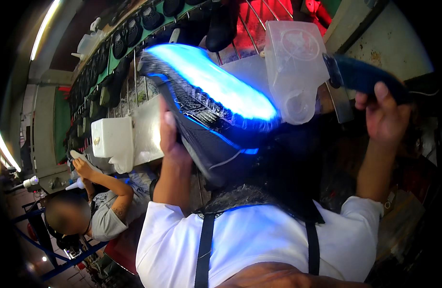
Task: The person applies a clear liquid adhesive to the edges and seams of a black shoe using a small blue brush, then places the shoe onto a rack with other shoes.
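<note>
My left hand (172, 137) is closed on a dark knit shoe upper (197, 108), held tilted with its bottom side up. That bottom glows bright blue-white, with a thin blue line along its lower edge. In my right hand (389, 117), thumb and fingers pinch a dark blue handled tool (369, 77). The tool's narrow end points left, beside a translucent plastic container (295, 67) with a round opening low on its front. Whether that end touches the container I cannot tell, and its tip is hard to make out.
A rack (134, 96) of metal bars with rows of dark shoes (134, 31) runs along the far side. A white plastic container (112, 138) stands at left. Beyond it, a co-worker (110, 206) holds a pale-soled shoe (84, 161). Red light (264, 24) glows behind the rack.
</note>
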`<state>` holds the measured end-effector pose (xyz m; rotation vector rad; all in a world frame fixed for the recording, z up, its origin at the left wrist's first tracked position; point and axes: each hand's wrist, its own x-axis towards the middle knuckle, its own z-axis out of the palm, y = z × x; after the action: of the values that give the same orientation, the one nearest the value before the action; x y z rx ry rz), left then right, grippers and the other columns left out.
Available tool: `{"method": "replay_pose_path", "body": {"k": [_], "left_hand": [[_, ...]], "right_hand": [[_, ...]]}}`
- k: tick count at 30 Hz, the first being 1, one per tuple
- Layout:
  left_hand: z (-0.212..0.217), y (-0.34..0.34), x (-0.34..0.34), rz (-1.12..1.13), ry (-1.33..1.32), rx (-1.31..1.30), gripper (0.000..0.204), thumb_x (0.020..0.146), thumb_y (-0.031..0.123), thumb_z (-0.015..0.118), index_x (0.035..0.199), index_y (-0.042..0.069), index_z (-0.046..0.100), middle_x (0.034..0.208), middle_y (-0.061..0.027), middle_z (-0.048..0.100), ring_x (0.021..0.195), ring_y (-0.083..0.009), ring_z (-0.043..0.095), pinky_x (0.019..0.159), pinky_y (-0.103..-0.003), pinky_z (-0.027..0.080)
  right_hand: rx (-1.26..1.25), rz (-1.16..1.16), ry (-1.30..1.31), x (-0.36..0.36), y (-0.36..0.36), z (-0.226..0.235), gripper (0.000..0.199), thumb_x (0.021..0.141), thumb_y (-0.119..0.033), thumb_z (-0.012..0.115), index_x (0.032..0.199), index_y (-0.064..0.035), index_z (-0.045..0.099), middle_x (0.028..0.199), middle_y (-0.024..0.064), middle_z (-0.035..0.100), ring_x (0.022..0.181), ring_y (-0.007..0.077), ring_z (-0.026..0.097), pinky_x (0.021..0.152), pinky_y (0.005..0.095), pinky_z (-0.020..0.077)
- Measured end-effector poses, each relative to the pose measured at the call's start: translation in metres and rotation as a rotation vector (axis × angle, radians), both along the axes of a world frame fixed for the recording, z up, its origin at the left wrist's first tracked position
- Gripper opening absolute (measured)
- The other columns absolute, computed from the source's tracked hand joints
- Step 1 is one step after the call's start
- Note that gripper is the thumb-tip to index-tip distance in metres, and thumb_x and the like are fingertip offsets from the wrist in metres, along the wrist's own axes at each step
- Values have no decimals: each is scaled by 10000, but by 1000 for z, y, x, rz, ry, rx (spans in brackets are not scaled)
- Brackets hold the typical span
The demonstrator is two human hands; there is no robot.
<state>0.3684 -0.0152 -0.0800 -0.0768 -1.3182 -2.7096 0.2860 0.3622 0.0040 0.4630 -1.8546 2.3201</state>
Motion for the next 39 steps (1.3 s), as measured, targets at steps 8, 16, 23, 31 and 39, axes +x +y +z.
{"method": "replay_pose_path", "body": {"k": [8,16,23,31,39], "left_hand": [[2,-61,-172,222,416,-855,622,846,261,750,1379,81,485,1343,-74,561,1215,-236,576,1032,-451,478],[41,-8,-350,185,963,-1600,661,828,237,738,1419,93,479,1392,-77,561,1305,-241,525,1093,-482,426],[49,68,-478,-253,1753,-2014,517,849,126,573,1349,-3,546,1348,-181,581,1267,-372,534,1092,-433,402],[-52,130,-524,-450,1851,-2402,402,859,202,575,1260,224,582,1343,44,551,1361,-177,445,1138,-492,354],[-54,123,-494,-304,1656,-2362,541,801,216,640,1335,242,566,1403,27,530,1410,-217,391,1187,-522,259]], "right_hand": [[-197,-290,-8,3,19,-66,279,884,-134,685,1037,90,621,794,167,666,597,242,625,517,334,519],[-46,-429,-71,4,28,-94,515,832,-368,743,957,120,637,702,153,628,493,202,560,483,325,463],[238,-402,79,-4,33,-108,487,954,-460,606,836,12,607,531,61,591,512,177,590,657,352,535],[157,-367,50,6,32,-111,460,962,-382,630,983,78,629,599,112,643,562,167,639,685,369,569],[-88,-193,-1,3,29,-120,431,873,-218,687,1131,114,589,893,252,668,522,231,624,533,350,546]]}}
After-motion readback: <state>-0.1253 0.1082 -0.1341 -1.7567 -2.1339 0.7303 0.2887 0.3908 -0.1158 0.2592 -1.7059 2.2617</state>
